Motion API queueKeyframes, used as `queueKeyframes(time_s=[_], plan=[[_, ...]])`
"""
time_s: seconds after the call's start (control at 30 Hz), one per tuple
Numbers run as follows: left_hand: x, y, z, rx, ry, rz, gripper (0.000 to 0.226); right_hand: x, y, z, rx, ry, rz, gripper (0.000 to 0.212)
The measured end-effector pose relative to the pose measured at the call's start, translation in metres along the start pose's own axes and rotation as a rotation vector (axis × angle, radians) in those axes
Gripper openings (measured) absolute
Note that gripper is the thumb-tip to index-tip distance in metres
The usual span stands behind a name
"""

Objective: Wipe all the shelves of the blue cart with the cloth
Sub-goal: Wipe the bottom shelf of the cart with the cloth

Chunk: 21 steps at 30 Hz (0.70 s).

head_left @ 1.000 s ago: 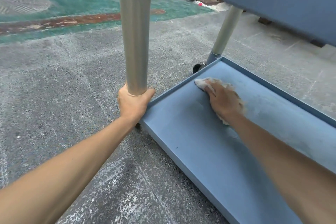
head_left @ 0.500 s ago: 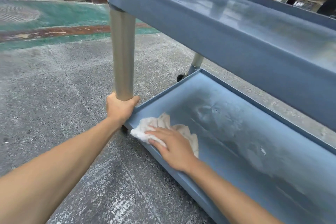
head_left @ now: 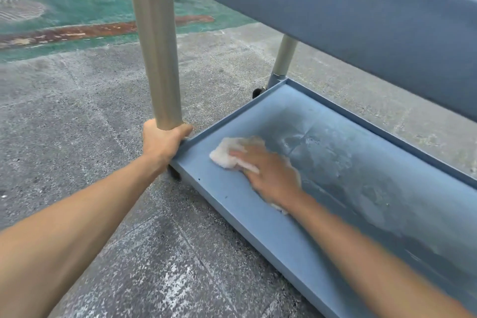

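While the left hand grips the foot of the near metal post of the blue cart, fingers curled round the tube just above the corner of the bottom shelf, the left forearm runs straight out from the lower left edge of the view. The right hand lies palm down on the cloth, fingers stretched flat and pressing it against the shelf floor; its forearm crosses the shelf's near rim from the lower right and is a little blurred. Half a second ago this hand and the cloth sat at the near-left corner, the cloth partly over the rim close to the left hand; now both are further in on the shelf floor, apart from the left hand, and the cloth looks more bunched, a pale wad showing past the fingertips and a little at the wrist. The left hand's grasp on the post is unchanged. The bottom shelf is a shallow tray with a raised lip, and it holds only the cloth and the hand on it; its floor shows pale, dusty smears to the right of the hand. Above it the wall of the next shelf fills the upper right, with the far post and a dark caster beneath. The cart stands on grey speckled concrete ground, with a green painted patch beyond.
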<state>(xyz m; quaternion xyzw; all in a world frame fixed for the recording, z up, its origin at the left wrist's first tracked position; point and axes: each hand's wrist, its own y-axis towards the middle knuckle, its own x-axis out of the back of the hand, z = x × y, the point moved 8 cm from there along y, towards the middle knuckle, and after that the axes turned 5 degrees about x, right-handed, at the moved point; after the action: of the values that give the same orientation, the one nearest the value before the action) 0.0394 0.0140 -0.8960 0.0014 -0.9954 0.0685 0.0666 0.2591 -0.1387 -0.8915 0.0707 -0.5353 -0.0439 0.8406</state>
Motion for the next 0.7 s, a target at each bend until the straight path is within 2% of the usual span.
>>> queueKeyframes(time_s=[0.2,0.37,0.47,0.53,0.7], plan=[[0.001,0.001,0.002,-0.044,-0.014,-0.004,0.032,0.051,0.026,-0.12,-0.317,-0.08,-0.125,0.043],[0.001,0.0,0.001,-0.068,-0.012,-0.035,0.03,0.08,0.011,-0.173,-0.442,-0.085,-0.225,0.049],[0.0,-0.001,0.002,-0.057,-0.001,-0.05,0.032,0.077,0.002,-0.172,-0.538,-0.127,-0.224,0.05],[0.0,-0.001,0.002,-0.051,0.011,-0.053,0.033,0.074,-0.005,-0.154,-0.54,-0.148,-0.211,0.05],[0.001,-0.002,0.001,-0.049,0.03,-0.026,0.032,0.059,-0.037,-0.095,-0.335,-0.126,-0.102,0.042]])
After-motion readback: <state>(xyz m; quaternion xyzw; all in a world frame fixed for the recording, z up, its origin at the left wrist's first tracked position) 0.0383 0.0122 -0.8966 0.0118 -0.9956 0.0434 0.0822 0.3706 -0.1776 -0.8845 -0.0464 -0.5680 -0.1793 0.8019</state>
